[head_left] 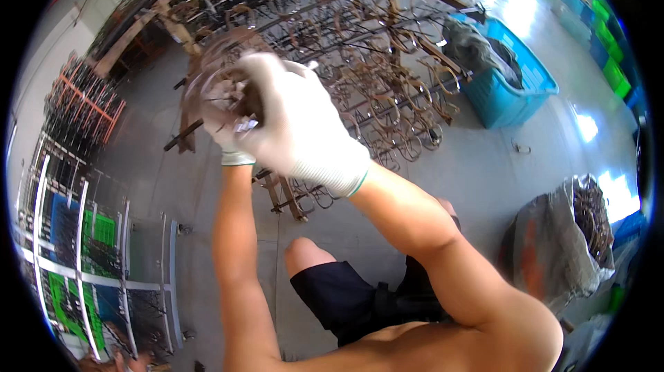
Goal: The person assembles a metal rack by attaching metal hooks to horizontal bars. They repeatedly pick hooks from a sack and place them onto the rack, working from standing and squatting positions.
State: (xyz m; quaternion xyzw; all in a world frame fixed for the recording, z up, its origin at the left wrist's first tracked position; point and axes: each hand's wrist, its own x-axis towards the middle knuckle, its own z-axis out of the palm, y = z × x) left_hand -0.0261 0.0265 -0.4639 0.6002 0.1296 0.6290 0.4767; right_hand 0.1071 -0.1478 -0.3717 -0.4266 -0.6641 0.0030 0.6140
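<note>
Both my hands wear white knitted gloves and are raised together at the left end of a rack point(360, 26) hung with brown ring-shaped metal parts point(387, 102). My left hand point(220, 126) is partly hidden behind the right, closed about a bunch of brown curved metal parts point(218, 71) that is smeared by motion. Across it reaches my right hand point(294, 113), its fingers curled round the same bunch, where shiny bits show between thumb and fingers. The exact number of parts held cannot be made out.
A blue plastic crate point(522, 99) with dark sacking stands right of the rack. Nearer on the right is a grey sack point(553, 244) full of brown metal parts. At left are a white metal frame point(79, 268) and an orange rack point(86, 106) of dark pieces.
</note>
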